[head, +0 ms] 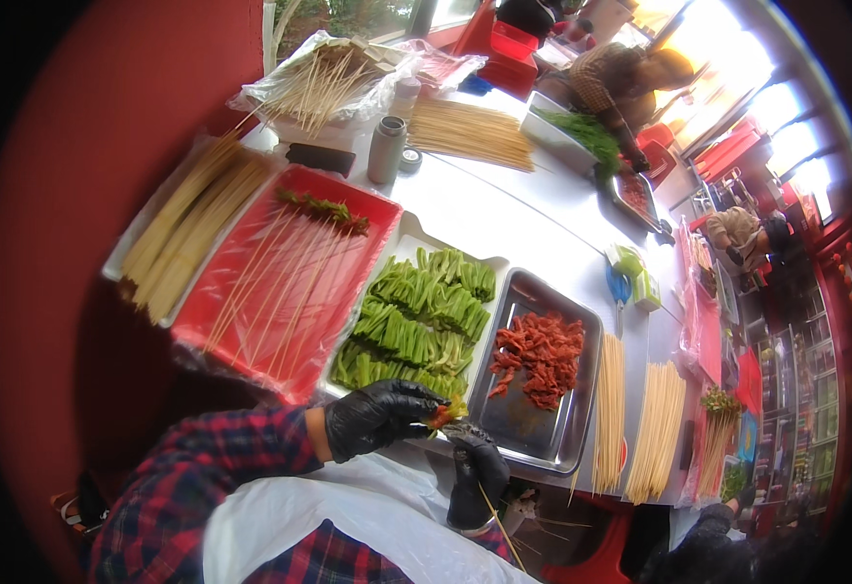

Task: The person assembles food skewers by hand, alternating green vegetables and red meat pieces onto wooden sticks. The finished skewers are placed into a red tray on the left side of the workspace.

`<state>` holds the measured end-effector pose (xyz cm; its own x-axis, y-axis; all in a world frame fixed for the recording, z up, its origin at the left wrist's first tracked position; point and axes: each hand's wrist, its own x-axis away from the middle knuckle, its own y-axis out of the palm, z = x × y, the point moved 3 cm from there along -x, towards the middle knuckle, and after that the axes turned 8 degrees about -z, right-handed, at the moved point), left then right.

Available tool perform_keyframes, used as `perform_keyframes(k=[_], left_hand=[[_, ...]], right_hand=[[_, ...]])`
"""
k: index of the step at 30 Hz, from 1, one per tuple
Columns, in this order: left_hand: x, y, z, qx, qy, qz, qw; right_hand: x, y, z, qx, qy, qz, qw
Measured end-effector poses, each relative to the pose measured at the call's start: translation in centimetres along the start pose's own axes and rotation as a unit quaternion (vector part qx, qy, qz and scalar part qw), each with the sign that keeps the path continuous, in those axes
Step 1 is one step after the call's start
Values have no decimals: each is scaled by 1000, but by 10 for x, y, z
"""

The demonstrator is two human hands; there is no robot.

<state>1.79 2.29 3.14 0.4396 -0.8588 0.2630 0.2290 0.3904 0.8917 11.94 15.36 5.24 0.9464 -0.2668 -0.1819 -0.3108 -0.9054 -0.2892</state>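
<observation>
Black gloves cover both hands. Pinched in the fingertips of my left hand [375, 420] is a small roll of red meat and green vegetable [443, 416]. My right hand [478, 467] meets it from the right and grips a thin bamboo skewer [500, 523], whose shaft slants down out of the palm. Whether the skewer's tip is in the roll is hidden by the fingers. Just beyond my hands lie rows of cut green stalks [415, 325] in a white tray [500, 264]. To their right, red meat strips [539, 358] fill part of a metal tray [517, 445].
A red tray [250, 292] holds several filled skewers [323, 212]. Bare skewers lie at the left [192, 226], back [469, 131] and right [661, 431]. A grey flask [386, 151], phone [321, 158] and blue-handled scissors [618, 283] rest on the table. A co-worker [608, 80] bends over the far side.
</observation>
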Motion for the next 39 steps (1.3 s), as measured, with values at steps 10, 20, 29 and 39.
perform_keyframes(k=[10, 20, 29, 39], left_hand=[[7, 8, 1, -34, -88, -40, 995], [3, -6, -3, -68, -13, -70, 995], [5, -6, -2, -103, 14, -62, 993], [4, -9, -8, -135, 21, -63, 989]], right_hand=[[2, -6, -15, 1, -37, -36, 999], [1, -8, -16, 3, -36, -80, 996], [4, 1, 1, -44, -67, -64, 995], [-1, 21, 13, -45, -73, 32, 996]])
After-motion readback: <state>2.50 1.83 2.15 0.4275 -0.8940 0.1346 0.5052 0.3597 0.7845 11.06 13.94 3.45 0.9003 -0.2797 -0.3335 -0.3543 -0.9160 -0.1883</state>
